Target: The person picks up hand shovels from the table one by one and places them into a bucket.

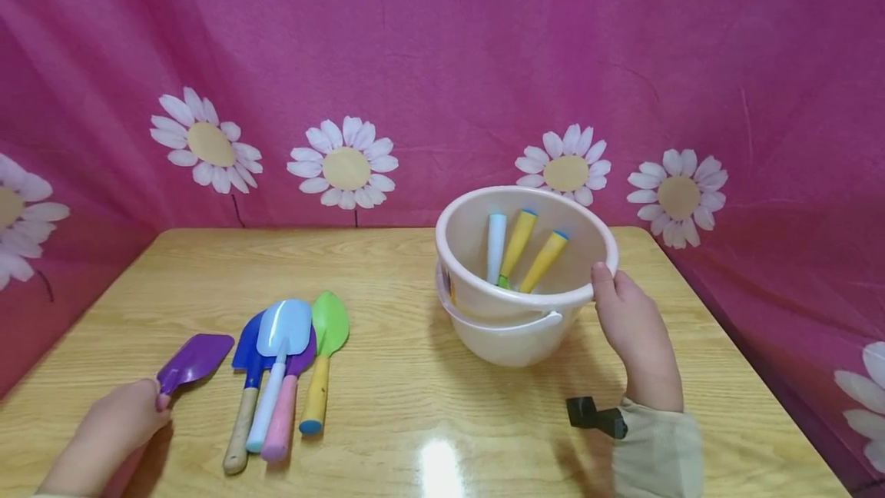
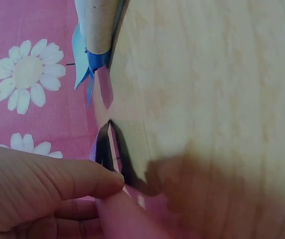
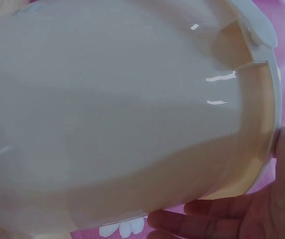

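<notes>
My left hand (image 1: pixel 120 423) pinches a purple toy shovel (image 1: pixel 197 360) near its pink handle at the table's left side; the left wrist view shows thumb and fingers (image 2: pixel 77 184) closed on it. Just right of it lie a blue shovel (image 1: pixel 250 360), a light blue one (image 1: pixel 285 327), another purple one with a pink handle (image 1: pixel 282 421) and a green one (image 1: pixel 332 323), partly overlapping. My right hand (image 1: pixel 636 329) grips the rim of a tilted white bucket (image 1: pixel 512 329), thumb on the rim and fingers against its outer side (image 3: pixel 197 221). Three handles, one light blue (image 1: pixel 495 244) and two yellow (image 1: pixel 518 240), show inside.
The wooden table (image 1: pixel 394 406) ends at a pink cloth (image 1: pixel 442 60) with white daisies behind and at the sides. A black strap piece (image 1: pixel 591 415) hangs by the right sleeve (image 1: pixel 657 452). The bucket's white bail (image 1: pixel 498 325) hangs down its front.
</notes>
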Demonstrator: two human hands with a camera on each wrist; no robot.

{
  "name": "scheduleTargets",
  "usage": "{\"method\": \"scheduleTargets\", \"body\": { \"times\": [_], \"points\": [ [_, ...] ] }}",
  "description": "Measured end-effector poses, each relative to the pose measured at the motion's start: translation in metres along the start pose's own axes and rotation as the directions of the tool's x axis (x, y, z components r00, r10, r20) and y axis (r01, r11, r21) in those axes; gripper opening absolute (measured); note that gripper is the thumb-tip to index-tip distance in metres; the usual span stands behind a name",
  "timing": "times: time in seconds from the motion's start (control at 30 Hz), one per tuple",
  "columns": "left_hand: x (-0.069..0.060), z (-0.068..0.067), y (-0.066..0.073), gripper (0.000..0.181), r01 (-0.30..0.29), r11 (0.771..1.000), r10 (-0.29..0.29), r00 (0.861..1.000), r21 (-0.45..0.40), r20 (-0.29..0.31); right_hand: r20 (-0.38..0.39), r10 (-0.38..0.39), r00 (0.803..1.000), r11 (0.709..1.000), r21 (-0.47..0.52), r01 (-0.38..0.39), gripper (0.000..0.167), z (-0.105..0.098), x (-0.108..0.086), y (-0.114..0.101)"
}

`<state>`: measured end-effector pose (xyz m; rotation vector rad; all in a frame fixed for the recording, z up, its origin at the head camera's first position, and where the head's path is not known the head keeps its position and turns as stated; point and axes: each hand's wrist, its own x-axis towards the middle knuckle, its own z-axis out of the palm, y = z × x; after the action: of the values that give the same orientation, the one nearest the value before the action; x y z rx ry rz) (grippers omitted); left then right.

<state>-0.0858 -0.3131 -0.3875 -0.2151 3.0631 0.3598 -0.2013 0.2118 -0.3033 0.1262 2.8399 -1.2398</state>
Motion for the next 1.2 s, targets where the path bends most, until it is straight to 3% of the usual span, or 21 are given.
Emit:
{"method": "scheduleTargets", "body": {
  "times": [0.17, 0.37, 0.63, 0.9, 1.1, 1.2],
  "points": [
    [0.004, -0.006, 0.006, 0.019, -0.038, 0.999, 0.039, 0.997, 0.014, -0.063, -0.009, -0.002, 1.000, 1.000, -0.004, 0.002, 0.077, -0.001, 0.000, 0.000],
    [0.009, -0.025, 0.021, 0.019, -0.090, 0.995, 0.096, 0.981, 0.044, -0.171, -0.011, -0.016, 1.000, 1.000, -0.013, 0.016, 0.076, 0.000, 0.000, 0.001],
    [0.020, -0.055, 0.042, 0.019, -0.110, 0.986, 0.134, 0.969, 0.126, -0.205, -0.015, -0.009, 1.000, 1.000, 0.002, 0.009, 0.077, -0.001, 0.000, 0.001],
    [0.026, -0.059, 0.055, 0.024, -0.159, 0.970, 0.216, 0.910, 0.182, -0.355, -0.013, -0.012, 1.000, 1.000, 0.004, 0.012, 0.079, 0.000, 0.000, -0.001],
    [0.031, -0.060, 0.063, 0.023, -0.172, 0.968, 0.230, 0.903, 0.184, -0.362, -0.012, -0.010, 1.000, 1.000, 0.008, 0.010, 0.079, -0.001, -0.001, -0.001],
    [0.034, -0.062, 0.068, 0.021, -0.191, 0.967, 0.243, 0.893, 0.169, -0.379, -0.007, 0.000, 1.000, 1.000, 0.013, 0.000, 0.079, -0.002, -0.001, -0.001]
  ]
}}
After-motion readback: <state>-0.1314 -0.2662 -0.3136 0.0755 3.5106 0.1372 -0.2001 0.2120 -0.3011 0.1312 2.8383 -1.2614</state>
